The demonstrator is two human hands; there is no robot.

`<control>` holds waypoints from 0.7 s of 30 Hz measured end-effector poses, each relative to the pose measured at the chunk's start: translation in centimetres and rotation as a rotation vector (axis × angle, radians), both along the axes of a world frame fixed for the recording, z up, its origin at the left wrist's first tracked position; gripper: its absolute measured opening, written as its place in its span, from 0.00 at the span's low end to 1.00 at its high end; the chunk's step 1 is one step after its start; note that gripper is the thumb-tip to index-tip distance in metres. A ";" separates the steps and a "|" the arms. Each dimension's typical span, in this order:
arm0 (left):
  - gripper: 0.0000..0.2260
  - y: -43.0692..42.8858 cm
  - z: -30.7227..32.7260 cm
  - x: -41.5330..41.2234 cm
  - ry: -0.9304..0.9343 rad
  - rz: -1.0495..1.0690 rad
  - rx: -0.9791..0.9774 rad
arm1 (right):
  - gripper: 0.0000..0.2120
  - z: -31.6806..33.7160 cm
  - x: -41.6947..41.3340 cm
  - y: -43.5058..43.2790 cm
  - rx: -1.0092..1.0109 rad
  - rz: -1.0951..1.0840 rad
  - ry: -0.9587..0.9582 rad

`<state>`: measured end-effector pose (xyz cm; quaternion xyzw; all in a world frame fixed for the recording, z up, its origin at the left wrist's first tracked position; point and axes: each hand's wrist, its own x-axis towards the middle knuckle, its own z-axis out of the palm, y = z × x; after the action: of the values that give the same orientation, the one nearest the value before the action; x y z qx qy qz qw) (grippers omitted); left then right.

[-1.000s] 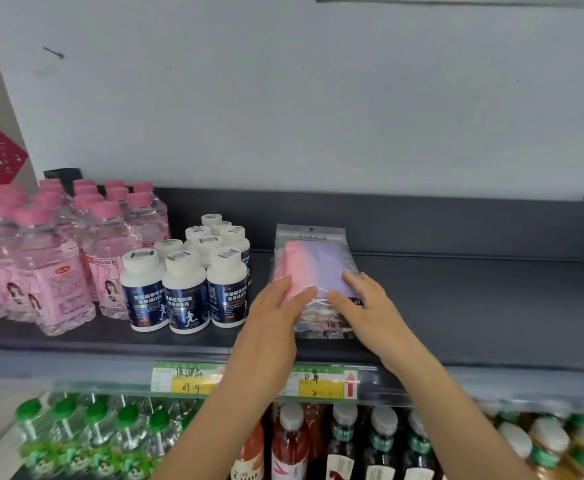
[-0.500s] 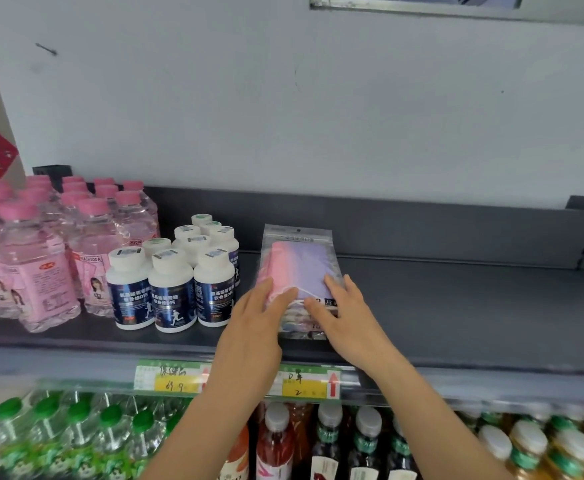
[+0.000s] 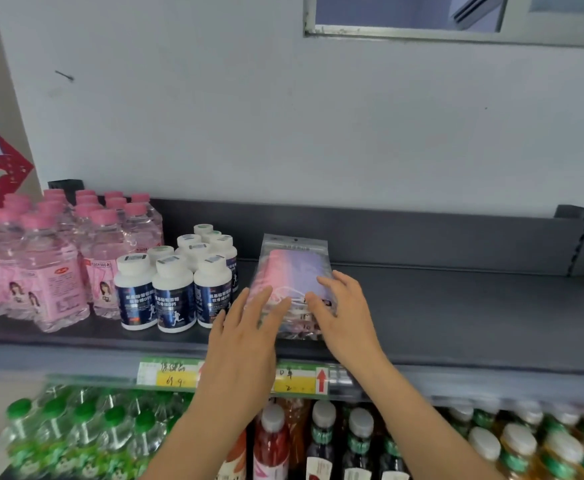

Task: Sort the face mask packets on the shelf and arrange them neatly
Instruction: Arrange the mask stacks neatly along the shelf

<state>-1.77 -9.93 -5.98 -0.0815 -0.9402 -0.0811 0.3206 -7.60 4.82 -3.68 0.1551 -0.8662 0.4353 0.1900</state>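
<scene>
Your left hand (image 3: 244, 341) now fans its fingers wider while your right hand (image 3: 347, 320) stays flat on the mask packets (image 3: 292, 268), neither grip curled around them, so the stack looks squared.

Read "69 9", handwritten, on the left yellow price tag (image 3: 171, 374). Found a red upward arrow and a handwritten "2" on the right price tag (image 3: 301, 380). Made out "SODA" on a pink bottle label (image 3: 101, 264). Could not read the blurred Chinese print on the white supplement bottles (image 3: 174, 301).
</scene>
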 end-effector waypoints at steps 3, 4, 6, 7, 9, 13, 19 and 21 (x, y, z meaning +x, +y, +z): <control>0.25 0.9 0.8 0.6 0.103 -0.044 0.022 | 0.18 0.7 1.0 1.5 0.015 0.009 0.110; 0.22 1.5 1.1 0.7 0.121 -0.061 0.030 | 0.18 0.9 1.4 2.4 0.025 0.018 0.138; 0.18 3.3 1.4 0.7 0.130 -0.102 0.036 | 0.18 1.1 2.3 4.6 0.069 0.028 0.162; 0.16 4.5 1.4 0.6 0.130 -0.132 0.052 | 0.18 1.1 2.7 6.1 0.097 0.024 0.167; 0.15 7.4 1.4 0.6 0.131 -0.183 0.119 | 0.18 1.0 3.5 9.8 0.152 -0.003 0.166; 0.13 13.9 1.0 0.6 0.112 -0.256 0.144 | 0.18 0.4 5.5 18.5 0.294 -0.116 0.111; 0.15 26.8 0.2 0.9 0.044 -0.402 0.096 | 0.17 -1.5 10.0 33.0 0.405 -0.371 -0.026; 0.15 31.3 0.0 1.6 0.019 -0.468 0.075 | 0.17 -1.9 12.0 37.5 0.400 -0.448 -0.058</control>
<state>-0.19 21.38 -6.01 -0.2860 -0.8890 -0.1871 0.3047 4.38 42.36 -5.60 -0.0177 -0.9525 0.2074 0.2221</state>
